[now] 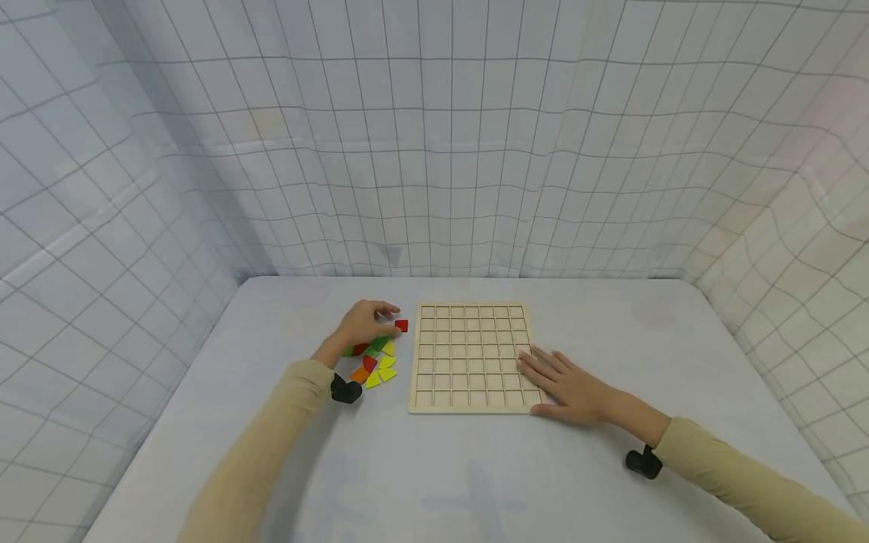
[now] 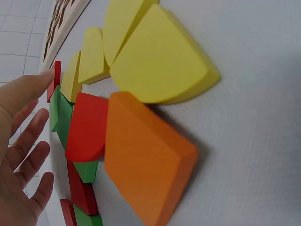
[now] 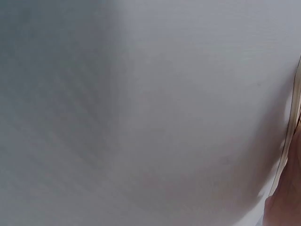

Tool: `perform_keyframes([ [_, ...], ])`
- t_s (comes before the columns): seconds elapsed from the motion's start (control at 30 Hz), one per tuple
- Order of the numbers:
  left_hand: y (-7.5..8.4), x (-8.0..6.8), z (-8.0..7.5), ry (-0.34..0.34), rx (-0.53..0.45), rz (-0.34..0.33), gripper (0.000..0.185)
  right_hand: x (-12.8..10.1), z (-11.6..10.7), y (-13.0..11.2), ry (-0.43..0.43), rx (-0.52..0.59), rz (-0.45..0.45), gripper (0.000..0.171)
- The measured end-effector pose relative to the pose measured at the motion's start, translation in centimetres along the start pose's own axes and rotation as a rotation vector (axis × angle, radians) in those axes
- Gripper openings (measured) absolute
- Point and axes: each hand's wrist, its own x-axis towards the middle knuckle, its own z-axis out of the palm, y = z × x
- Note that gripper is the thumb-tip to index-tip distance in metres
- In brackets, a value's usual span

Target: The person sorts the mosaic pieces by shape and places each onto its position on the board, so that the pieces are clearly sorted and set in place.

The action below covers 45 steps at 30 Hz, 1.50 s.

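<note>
A pale wooden grid board (image 1: 471,360) lies flat on the white table. The fingers of my right hand (image 1: 566,388) rest spread across its lower right edge. To the left of the board, my left hand (image 1: 365,323) hovers over a cluster of coloured wooden pieces, fingers loosely bent and apart. Its thumb tip meets or overlaps a small red piece (image 1: 402,326); the left wrist view does not settle contact. That view shows an orange piece (image 2: 146,157), a rounded red piece (image 2: 87,126) and a large yellow piece (image 2: 162,59) close up. Green pieces (image 2: 66,115) lie nearer the fingers.
White cloth with a dark grid (image 1: 455,166) hangs behind and at both sides of the table (image 1: 434,475). Black wrist cameras (image 1: 346,389) sit under both wrists. In the right wrist view, the tabletop (image 3: 188,117) fills most of the frame.
</note>
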Motion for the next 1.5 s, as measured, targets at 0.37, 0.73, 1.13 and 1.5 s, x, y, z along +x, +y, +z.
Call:
perform_keyframes([
  [0.37,0.43,-0.1,0.12,-0.022,-0.02,-0.029,0.04,-0.41,0.13,0.1,-0.015,-0.003,-0.015,0.074],
  [0.73,0.24,0.33,0.35,-0.021,0.008,-0.024,0.036,-0.61,-0.01,0.71,0.038,-0.096,-0.111,0.067],
  [1.13,-0.23,0.34,0.66,0.01,0.032,0.014,0.033,-0.32,0.23,0.6,0.072,-0.12,-0.118,0.068],
  [1.5,-0.38,0.32,0.81,0.036,0.065,0.02,0.035,-0.16,0.33,0.41,0.046,-0.079,-0.112,0.068],
])
